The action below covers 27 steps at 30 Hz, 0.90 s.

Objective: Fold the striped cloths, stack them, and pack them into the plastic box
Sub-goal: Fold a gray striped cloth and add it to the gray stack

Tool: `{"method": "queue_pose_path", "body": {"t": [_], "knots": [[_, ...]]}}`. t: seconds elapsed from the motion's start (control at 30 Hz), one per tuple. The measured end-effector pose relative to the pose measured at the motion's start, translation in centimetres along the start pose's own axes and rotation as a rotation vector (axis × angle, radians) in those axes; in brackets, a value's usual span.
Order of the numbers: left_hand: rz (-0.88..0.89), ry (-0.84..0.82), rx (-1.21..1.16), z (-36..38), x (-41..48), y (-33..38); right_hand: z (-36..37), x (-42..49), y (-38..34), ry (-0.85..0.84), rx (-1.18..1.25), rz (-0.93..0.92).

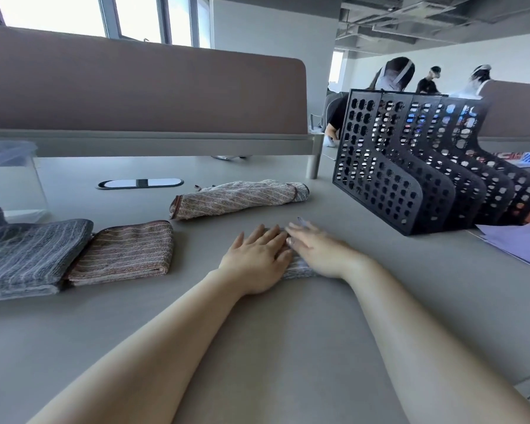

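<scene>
My left hand [257, 255] and my right hand [318, 249] lie flat, side by side, pressing down on a small folded striped cloth [299, 268] that is mostly hidden beneath them. Left of them lie two folded cloths edge to edge: a brown striped one [126, 252] and a grey-blue striped one [28, 255] with a hanging loop. Farther back lies a loosely bunched beige striped cloth [236, 197]. A clear plastic box [10, 175] stands at the far left.
A black perforated file rack [410, 169] stands at the right, with purple paper [520, 243] beside it. A brown divider panel [135, 87] closes the back of the grey desk [288, 316]. A cable port [140, 183] sits in the desk. People work behind the rack.
</scene>
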<state>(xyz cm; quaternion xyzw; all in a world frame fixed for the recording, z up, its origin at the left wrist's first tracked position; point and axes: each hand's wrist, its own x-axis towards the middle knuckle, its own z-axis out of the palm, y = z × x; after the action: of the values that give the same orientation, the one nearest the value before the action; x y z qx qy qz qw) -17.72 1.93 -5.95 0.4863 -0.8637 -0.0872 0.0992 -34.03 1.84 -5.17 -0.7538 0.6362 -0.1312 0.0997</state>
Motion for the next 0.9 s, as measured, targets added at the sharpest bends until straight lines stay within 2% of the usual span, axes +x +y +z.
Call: {"method": "queue_pose_path", "body": {"t": [0.07, 0.13, 0.2, 0.3, 0.4, 0.47, 0.5, 0.57, 0.67, 0.73, 0.8, 0.87, 0.9], "knots": [[-0.021, -0.039, 0.008, 0.2, 0.1, -0.2, 0.2, 0.2, 0.4, -0.145, -0.069, 0.076], [-0.027, -0.05, 0.03, 0.2, 0.1, -0.3, 0.1, 0.2, 0.5, -0.17, -0.092, 0.098], [-0.042, -0.052, 0.026, 0.1, -0.1, -0.2, 0.2, 0.1, 0.6, -0.128, -0.044, 0.092], [-0.15, -0.005, -0.018, 0.2, -0.5, -0.2, -0.2, -0.5, 0.8, 0.04, 0.13, 0.149], [-0.234, 0.051, -0.033, 0.4, -0.9, -0.3, -0.7, -1.2, 0.4, 0.05, -0.022, 0.242], [-0.222, 0.065, -0.063, 0.2, -1.3, -0.2, -0.6, -1.2, -0.2, 0.096, 0.01, 0.239], [-0.222, 0.086, -0.126, 0.1, -1.3, -0.3, -0.4, -1.0, -0.5, 0.144, 0.078, 0.232], [-0.231, 0.141, -0.402, -0.3, -1.2, -1.0, -0.1, -0.7, -0.9, 0.238, 0.28, 0.245], [-0.208, 0.23, -0.787, -1.0, -1.5, -1.5, -0.3, -0.5, -1.3, 0.287, 0.594, 0.298], [-0.233, 0.297, -0.86, -1.7, -1.8, -1.5, -0.8, -0.6, -2.1, 0.339, 0.789, 0.308], [-0.293, 0.421, -0.748, -2.8, -2.3, -1.6, -1.4, -0.5, -3.5, 0.461, 0.963, 0.274], [-0.227, 0.507, -0.701, -4.0, -3.0, -1.8, -2.0, -0.7, -5.6, 0.608, 1.049, 0.18], [-0.169, 0.476, -0.828, -4.5, -3.3, -1.9, -2.2, -0.9, -7.0, 0.642, 1.078, 0.121]]}}
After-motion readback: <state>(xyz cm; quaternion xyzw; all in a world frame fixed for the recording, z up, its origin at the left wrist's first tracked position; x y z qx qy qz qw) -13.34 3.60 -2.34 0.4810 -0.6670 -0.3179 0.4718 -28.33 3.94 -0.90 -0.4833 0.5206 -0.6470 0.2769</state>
